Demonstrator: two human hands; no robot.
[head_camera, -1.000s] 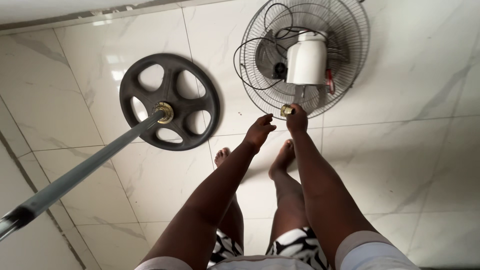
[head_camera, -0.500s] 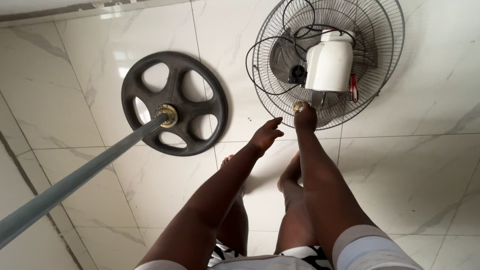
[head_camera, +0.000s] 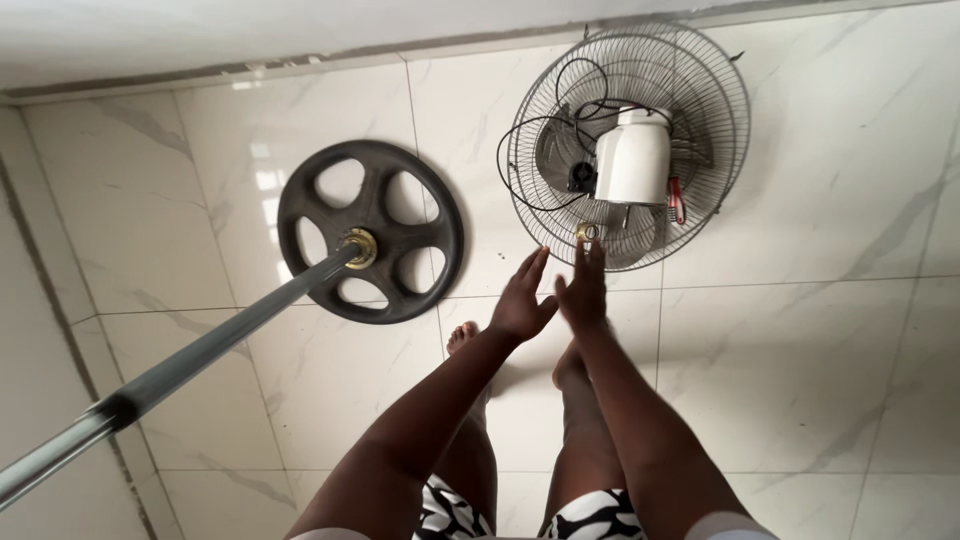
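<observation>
Hands (head_camera: 555, 295) near fan head (head_camera: 630, 150)

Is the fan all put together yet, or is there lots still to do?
Not yet. Done: the metal pole already stands in the round black base. In hand: the left hand and right hand reach, open, toward the fan head, near its small brass fitting. Left: the head lies on the tiled floor, apart from the pole, its black cord loose.
</observation>
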